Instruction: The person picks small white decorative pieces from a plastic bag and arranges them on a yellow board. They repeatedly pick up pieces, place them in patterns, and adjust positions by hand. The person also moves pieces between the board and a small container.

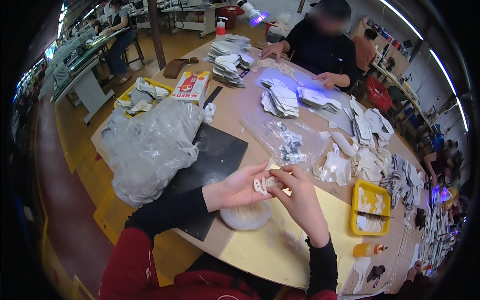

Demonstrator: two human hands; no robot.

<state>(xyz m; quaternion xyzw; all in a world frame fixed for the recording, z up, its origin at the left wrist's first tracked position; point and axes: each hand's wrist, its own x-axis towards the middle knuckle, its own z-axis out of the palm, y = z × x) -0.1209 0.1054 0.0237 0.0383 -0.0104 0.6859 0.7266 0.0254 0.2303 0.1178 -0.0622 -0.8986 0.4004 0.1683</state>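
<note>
My left hand point(237, 187) is palm up over the table with its fingers partly curled. Small cream cut-out pieces point(261, 186) with holes in them lie across its palm and fingers. From the right, my right hand point(299, 197) reaches over, thumb and fingertips pinched on the pieces at the edge of that palm. Below my left hand stands a shallow whitish round dish point(240, 220) with small pale bits in it. Under my right hand lies a pale yellow sheet point(250, 250) strewn with crumbs or scraps.
A clear plastic bag point(155, 145) bulges at the left beside a black board point(220, 145). Right stand a yellow tray point(355, 210) of cream pieces and an orange bottle point(367, 249). Stacked pale panels point(280, 100) fill the far side, where another person point(320, 50) works.
</note>
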